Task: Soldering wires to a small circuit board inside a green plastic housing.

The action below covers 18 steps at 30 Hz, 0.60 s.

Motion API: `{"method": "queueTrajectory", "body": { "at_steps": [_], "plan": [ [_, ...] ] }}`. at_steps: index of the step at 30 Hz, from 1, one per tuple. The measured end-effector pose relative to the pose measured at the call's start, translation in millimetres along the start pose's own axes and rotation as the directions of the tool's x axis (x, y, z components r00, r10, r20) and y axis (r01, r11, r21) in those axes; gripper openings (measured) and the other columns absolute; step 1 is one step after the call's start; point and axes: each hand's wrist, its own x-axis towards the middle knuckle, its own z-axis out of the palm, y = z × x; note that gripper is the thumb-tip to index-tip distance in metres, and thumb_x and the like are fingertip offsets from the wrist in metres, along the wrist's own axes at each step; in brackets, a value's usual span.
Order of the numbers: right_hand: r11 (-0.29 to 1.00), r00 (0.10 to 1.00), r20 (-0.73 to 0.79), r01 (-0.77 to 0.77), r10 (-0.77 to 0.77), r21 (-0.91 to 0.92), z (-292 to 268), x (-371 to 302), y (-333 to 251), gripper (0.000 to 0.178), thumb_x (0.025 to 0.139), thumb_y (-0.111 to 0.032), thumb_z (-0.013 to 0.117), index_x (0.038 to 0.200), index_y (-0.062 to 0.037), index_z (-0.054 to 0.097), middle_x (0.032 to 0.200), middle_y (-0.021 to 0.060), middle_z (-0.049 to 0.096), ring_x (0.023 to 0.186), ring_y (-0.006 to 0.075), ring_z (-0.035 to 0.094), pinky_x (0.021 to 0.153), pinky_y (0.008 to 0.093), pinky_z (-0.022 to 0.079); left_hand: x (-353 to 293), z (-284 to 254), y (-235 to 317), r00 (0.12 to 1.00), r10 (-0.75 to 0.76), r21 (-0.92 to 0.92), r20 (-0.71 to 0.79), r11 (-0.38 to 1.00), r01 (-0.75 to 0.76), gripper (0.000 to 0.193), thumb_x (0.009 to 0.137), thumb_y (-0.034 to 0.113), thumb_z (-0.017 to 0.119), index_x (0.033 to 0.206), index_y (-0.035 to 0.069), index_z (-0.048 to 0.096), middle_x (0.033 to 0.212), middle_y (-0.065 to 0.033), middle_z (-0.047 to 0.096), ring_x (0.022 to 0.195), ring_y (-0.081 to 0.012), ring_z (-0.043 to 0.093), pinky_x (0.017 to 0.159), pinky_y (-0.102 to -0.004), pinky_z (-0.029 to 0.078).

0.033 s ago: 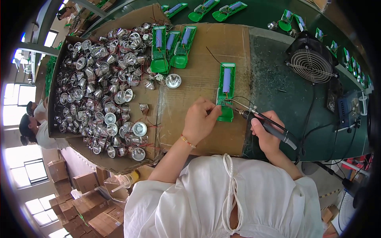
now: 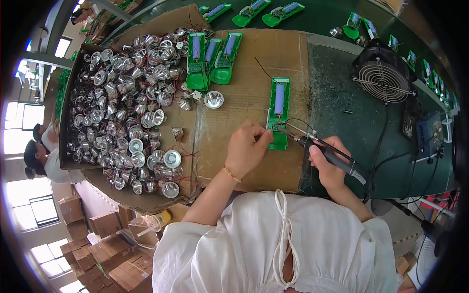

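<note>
A green plastic housing [image 2: 279, 141] lies lengthwise on the cardboard in front of me, with a purple cylindrical battery [image 2: 279, 99] in its far part and a small circuit board [image 2: 273, 125] below that. My right hand [image 2: 330, 163] is closed round a black soldering iron [image 2: 337, 162], its tip at the board. A thin metal tube and a black lead run along the iron. My left hand [image 2: 249, 148] is at the board's left side, thumb and fingertips pinched together; what they hold is too small to make out.
A cardboard box [image 2: 132, 202] heaped with silver reflector cups stands at left. One loose reflector [image 2: 213, 99] and several green housings [image 2: 222, 75] lie beyond my left hand. At right are a black fan [image 2: 383, 80], cables and a blue box-shaped unit [image 2: 430, 136].
</note>
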Motion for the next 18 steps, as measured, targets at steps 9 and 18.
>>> {"method": "queueTrajectory", "body": {
  "at_steps": [9, 18],
  "plan": [
    [0.999, 0.998, -0.055, -0.010, 0.012, 0.046, -4, -6, -8, 0.016, 0.081, -0.010, 0.063, 0.087, 0.0009, 0.053, 0.066, 0.0068, 0.059, 0.056, 0.0088, 0.055, 0.050, 0.0208, 0.045, 1, -2, -2, 0.999, -0.012, 0.000, 0.034, 1.000, 0.012, 0.021, 0.082, 0.020, 0.060, 0.072, 0.002, 0.066, 0.072, -0.0072, 0.054, 0.065, -0.0171, 0.051, 0.057, -0.0288, 0.039],
    [0.999, 0.999, -0.019, -0.025, 0.026, 0.029, -9, -12, -7, 0.015, 0.082, -0.009, 0.061, 0.090, 0.0009, 0.051, 0.066, 0.0075, 0.057, 0.055, 0.0099, 0.053, 0.051, 0.0212, 0.044, 1, -2, 0, 0.999, -0.013, -0.021, 0.046, 1.000, 0.014, 0.018, 0.080, 0.018, 0.063, 0.073, 0.002, 0.066, 0.072, -0.0069, 0.055, 0.065, -0.0171, 0.052, 0.058, -0.0283, 0.040]
  ]
}}
